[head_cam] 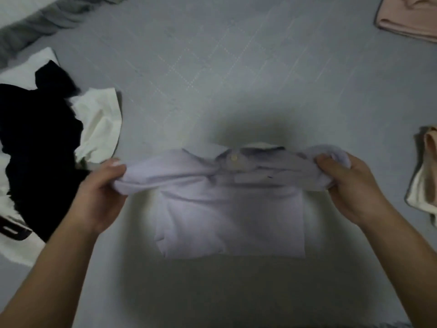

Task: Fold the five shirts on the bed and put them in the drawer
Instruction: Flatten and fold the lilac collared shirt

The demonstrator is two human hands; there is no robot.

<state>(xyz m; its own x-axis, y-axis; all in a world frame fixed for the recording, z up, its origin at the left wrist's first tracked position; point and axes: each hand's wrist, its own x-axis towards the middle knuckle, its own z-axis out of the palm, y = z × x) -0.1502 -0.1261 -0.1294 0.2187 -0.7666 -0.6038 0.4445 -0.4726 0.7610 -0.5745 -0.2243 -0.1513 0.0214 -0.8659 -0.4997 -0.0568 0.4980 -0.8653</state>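
My left hand (pixel 99 192) and right hand (pixel 352 188) each clutch a bunched shoulder of the pale lilac shirt (pixel 231 209), holding it stretched between them just above the grey bedspread (pixel 212 67), its folded body hanging toward me and its collar on the far side. Left of the lilac shirt lies a heap of black cloth (pixel 40 147) over white cloth (pixel 99 129), and to its right a cream garment (pixel 423 176) at the edge of view. Farther off, up and right of the lilac shirt, sits a folded pink garment (pixel 406 17), with grey cloth (pixel 40 22) far up to the left
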